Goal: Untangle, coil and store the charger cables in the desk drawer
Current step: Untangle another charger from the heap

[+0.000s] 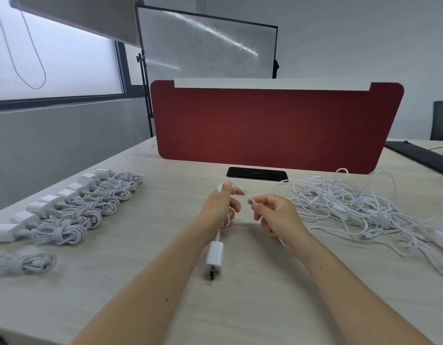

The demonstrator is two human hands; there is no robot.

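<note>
My left hand (221,205) grips a white charger cable (241,191) above the desk's middle, and its white plug adapter (215,255) hangs below my wrist. My right hand (275,215) pinches the same cable a short way to the right, so a short stretch runs taut between the two hands. A tangled heap of white cables (359,207) lies on the desk at the right. Several coiled cables with white adapters (73,212) lie in a diagonal row at the left. One more coiled cable (21,265) lies alone at the near left. No drawer is in view.
A red fabric divider (275,125) stands across the back of the light wooden desk (252,307). A black cable port (257,174) is set into the desk in front of it. A dark flat object (421,156) lies at the far right.
</note>
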